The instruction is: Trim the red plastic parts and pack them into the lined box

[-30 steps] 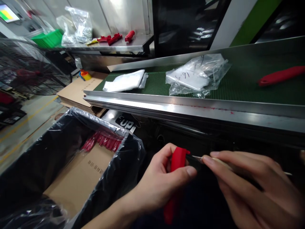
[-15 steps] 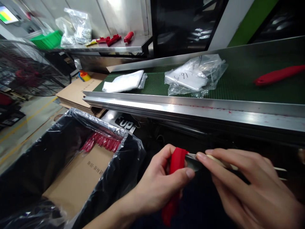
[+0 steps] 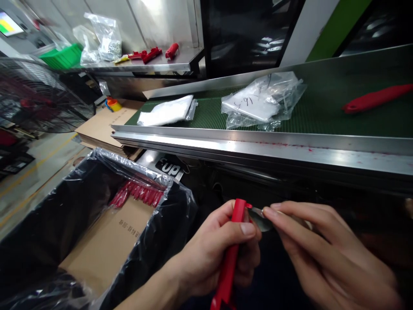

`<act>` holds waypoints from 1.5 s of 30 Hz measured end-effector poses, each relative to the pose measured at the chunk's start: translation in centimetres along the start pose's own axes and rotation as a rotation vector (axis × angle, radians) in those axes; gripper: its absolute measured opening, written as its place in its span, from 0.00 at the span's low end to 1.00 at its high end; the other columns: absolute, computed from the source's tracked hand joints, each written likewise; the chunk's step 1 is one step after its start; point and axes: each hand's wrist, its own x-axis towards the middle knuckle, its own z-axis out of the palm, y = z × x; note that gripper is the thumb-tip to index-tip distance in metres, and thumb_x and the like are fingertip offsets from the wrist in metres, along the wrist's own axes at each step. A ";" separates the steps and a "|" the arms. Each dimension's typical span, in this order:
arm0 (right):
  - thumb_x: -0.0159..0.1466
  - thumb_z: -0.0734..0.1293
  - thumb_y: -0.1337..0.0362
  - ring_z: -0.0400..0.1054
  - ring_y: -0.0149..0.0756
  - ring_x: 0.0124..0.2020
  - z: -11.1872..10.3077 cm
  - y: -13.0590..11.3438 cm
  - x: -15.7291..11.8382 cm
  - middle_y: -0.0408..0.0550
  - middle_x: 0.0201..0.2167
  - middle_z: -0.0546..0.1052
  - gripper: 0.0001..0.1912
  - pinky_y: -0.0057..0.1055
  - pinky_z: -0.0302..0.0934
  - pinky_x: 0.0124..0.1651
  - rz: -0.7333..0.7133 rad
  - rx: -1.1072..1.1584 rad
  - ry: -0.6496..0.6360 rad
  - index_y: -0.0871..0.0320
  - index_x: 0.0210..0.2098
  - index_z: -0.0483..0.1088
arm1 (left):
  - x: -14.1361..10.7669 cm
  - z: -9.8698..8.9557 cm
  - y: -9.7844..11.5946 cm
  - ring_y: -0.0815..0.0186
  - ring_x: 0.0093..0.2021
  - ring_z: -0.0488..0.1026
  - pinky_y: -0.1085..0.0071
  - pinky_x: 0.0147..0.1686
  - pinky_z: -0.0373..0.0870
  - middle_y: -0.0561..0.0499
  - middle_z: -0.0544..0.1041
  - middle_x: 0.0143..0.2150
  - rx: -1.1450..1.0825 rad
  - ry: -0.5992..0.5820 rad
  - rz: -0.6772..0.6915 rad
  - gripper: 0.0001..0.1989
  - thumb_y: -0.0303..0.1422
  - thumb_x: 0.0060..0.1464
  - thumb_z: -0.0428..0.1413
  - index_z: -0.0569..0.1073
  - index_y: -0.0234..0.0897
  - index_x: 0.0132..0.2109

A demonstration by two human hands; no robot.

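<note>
My left hand (image 3: pixel 219 247) is wrapped around a long red plastic part (image 3: pixel 227 271), thumb pressed across it and the top end sticking up past the fingers. In my right hand (image 3: pixel 322 245), a small knife (image 3: pixel 256 211) with a thin metal blade and pale handle is pinched between thumb and fingers. Its blade tip touches or nearly touches a small red bit at the part's top edge. A dull, rounded greyish surface sits just under the blade; I cannot make out what it is. Most of the knife's handle is hidden by my fingers.
A green conveyor (image 3: pixel 206 110) with a metal rail (image 3: pixel 274 146) runs ahead, carrying plastic bags (image 3: pixel 263 101) and another red part (image 3: pixel 376 99). At left stands a bin lined with black plastic (image 3: pixel 29 219), holding cardboard and wrapped red pieces (image 3: pixel 138 192). Behind it is a fan (image 3: pixel 41 94).
My left hand has turned the red part, so its lower end shows more below the fist. The knife has shifted slightly left with my right hand, staying at the part's top.
</note>
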 end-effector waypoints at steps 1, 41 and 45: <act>0.64 0.63 0.81 0.67 0.37 0.47 0.1 -0.1 0.0 0.52 0.47 0.71 0.20 0.37 0.63 0.45 0.007 0.009 -0.001 0.58 0.51 0.73 | 0.0 0.0 0.0 0.76 0.17 0.59 0.83 0.15 0.60 0.57 0.66 0.19 -0.007 -0.017 -0.012 0.15 0.38 0.54 0.60 0.63 0.36 0.40; 0.63 0.64 0.81 0.66 0.41 0.47 -0.3 0.8 -1.4 0.52 0.47 0.71 0.23 0.42 0.61 0.46 -0.084 -0.027 0.033 0.56 0.54 0.72 | 0.1 -0.4 -0.9 0.76 0.22 0.67 0.84 0.16 0.66 0.54 0.64 0.33 -0.308 -0.289 -0.116 0.11 0.41 0.61 0.54 0.65 0.37 0.38; 0.63 0.63 0.82 0.66 0.42 0.48 -0.3 0.5 -1.4 0.53 0.48 0.71 0.25 0.43 0.61 0.46 -0.103 -0.030 0.002 0.56 0.55 0.71 | 0.1 -0.4 -1.1 0.76 0.23 0.67 0.84 0.16 0.67 0.54 0.65 0.33 -0.322 -0.305 -0.103 0.10 0.40 0.61 0.54 0.65 0.39 0.40</act>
